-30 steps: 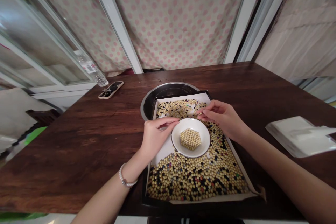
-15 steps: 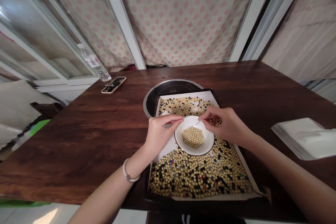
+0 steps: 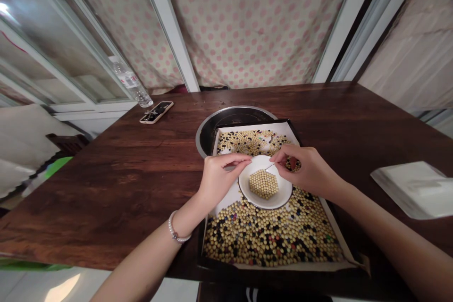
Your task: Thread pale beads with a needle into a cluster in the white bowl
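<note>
A white bowl (image 3: 287,192) with a dark rim holds a layer of pale yellow beads (image 3: 264,184). It is over the middle of a shallow box (image 3: 226,203) lined with white, where loose beads (image 3: 272,236) lie, mostly yellow with black and a few coloured ones. My left hand (image 3: 222,174) is closed in a pinch at the bowl's upper left rim; what its fingertips hold, if anything, I cannot make out. On the opposite side, my right hand (image 3: 300,167) pinches a thin needle (image 3: 269,166), whose tip points down-left over the beads in the bowl.
Behind the box sits a round dark plate (image 3: 207,134) with a silver rim, partly covered. A phone (image 3: 156,112) and a clear plastic bottle (image 3: 132,82) are at the table's far left. White packaging (image 3: 410,184) lies on the right of the wooden table (image 3: 141,170).
The whole view has shifted slightly to the right. Both hands keep their places at the bowl, and the needle remains in my right fingers, now lying a little flatter.
</note>
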`<state>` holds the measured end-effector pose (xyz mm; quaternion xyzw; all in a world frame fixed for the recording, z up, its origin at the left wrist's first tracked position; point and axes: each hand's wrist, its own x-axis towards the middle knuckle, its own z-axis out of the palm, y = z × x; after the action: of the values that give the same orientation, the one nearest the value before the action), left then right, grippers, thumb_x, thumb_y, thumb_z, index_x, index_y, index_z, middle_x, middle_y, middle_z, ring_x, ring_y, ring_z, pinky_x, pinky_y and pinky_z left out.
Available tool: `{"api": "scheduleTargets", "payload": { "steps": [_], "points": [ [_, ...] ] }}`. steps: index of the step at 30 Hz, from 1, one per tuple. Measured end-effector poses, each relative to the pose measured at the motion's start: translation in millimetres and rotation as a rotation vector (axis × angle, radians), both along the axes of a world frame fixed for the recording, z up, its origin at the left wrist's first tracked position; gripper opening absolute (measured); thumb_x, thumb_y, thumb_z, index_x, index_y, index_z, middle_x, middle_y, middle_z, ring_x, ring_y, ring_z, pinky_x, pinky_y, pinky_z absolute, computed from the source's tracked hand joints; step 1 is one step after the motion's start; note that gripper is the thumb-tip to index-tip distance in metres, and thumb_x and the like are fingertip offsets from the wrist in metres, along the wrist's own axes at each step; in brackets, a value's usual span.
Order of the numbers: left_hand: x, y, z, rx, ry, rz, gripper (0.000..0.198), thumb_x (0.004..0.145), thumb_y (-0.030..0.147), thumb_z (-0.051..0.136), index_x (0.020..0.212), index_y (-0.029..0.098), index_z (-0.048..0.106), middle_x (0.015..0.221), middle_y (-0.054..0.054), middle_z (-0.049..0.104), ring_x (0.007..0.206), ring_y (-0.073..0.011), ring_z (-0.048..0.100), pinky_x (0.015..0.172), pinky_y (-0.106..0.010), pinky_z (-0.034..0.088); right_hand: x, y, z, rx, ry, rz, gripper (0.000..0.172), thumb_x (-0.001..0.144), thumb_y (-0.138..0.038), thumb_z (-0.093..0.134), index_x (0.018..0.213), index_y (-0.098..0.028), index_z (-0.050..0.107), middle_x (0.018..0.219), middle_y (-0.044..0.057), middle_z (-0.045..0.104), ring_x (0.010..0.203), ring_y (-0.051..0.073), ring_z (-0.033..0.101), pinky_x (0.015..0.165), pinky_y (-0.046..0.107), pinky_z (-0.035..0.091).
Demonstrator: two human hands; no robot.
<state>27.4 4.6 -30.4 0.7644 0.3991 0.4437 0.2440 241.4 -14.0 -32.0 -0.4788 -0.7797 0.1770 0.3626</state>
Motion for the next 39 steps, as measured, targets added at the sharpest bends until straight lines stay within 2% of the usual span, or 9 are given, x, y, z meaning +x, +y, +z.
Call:
{"api": "scheduleTargets", "payload": {
  "steps": [12,39],
  "points": [
    [0.5,-0.3,0.8,0.008,0.004,-0.003,0.011,0.076,0.018,0.065,0.081,0.024,0.072,0.081,0.001,0.074,0.071,-0.0149,0.07,0.068,-0.029,0.06,0.9,0.0,-1.1,-0.047,0.037,0.024,0.007,0.072,-0.013,0.054,0.069,-0.019,0.055,0.081,0.003,0.066,0.064,0.013,0.056,0.052,0.026,0.042],
    [1.3,-1.3,1.8,-0.003,0.005,-0.007,0.01,0.075,0.02,0.066,0.083,0.023,0.071,0.082,0.0,0.073,0.072,-0.0139,0.069,0.068,-0.027,0.06,2.4,0.6,1.2,-0.069,0.09,0.022,0.006,0.071,-0.014,0.055,0.07,-0.019,0.055,0.082,0.003,0.066,0.068,0.013,0.058,0.052,0.025,0.044]
  ]
}}
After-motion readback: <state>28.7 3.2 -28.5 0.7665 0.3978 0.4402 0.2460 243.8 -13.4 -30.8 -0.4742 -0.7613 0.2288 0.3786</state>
